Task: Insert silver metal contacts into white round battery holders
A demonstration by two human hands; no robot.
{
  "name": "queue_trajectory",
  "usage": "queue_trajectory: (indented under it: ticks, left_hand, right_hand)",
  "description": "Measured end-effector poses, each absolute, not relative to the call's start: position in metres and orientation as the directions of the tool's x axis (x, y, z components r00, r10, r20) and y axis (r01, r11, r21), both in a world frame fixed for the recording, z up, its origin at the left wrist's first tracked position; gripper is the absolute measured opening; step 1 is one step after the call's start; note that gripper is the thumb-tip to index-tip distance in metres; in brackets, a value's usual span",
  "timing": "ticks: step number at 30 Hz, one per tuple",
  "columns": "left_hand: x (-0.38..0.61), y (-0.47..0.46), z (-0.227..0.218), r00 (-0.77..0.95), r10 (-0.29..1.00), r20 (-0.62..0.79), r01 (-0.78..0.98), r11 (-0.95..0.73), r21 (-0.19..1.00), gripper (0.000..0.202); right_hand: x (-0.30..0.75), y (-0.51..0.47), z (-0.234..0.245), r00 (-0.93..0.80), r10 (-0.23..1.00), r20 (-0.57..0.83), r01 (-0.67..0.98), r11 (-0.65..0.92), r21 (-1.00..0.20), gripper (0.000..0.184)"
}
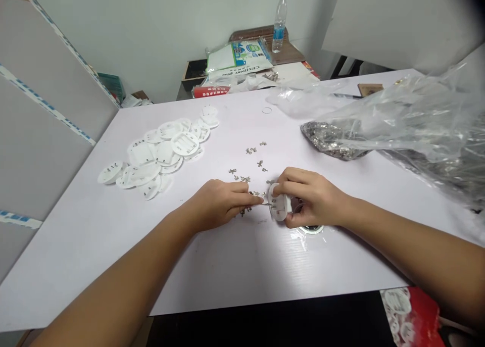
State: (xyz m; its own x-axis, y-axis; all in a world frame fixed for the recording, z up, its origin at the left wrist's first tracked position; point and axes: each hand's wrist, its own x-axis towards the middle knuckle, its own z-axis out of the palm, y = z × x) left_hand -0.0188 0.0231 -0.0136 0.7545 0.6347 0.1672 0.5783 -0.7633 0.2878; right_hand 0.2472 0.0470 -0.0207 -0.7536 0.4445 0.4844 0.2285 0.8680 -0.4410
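We are sitting at a white table (242, 266). Near the middle, our right hand (312, 200) is holding a white disc (279, 205), and our left hand (222, 203) is pinching a metal pin (265, 203) that touches it. A pile of discs (162, 150) is lying far left, and a plastic bag (417, 119) is lying on the right.

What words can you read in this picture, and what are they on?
No text here reads clearly.
On the green and white bag: upside-down print, too blurred to read.
On the red packet: white characters, too small.
On the water bottle: label blurred.
On the disc pile: grey marks, no letters legible.
On the white disc in the right hand and the metal pin in the left hand: no print seen.
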Motion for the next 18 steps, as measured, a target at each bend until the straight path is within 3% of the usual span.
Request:
queue_trajectory:
  ticks: [18]
  left_hand:
    - [-0.0196,0.0233,-0.0142,0.770,0.600,0.216,0.542,-0.795,0.273,0.030]
  right_hand:
    - [0.2471,0.0444,-0.0171,-0.739,0.484,0.469,0.264,0.848,-0.459,0.030]
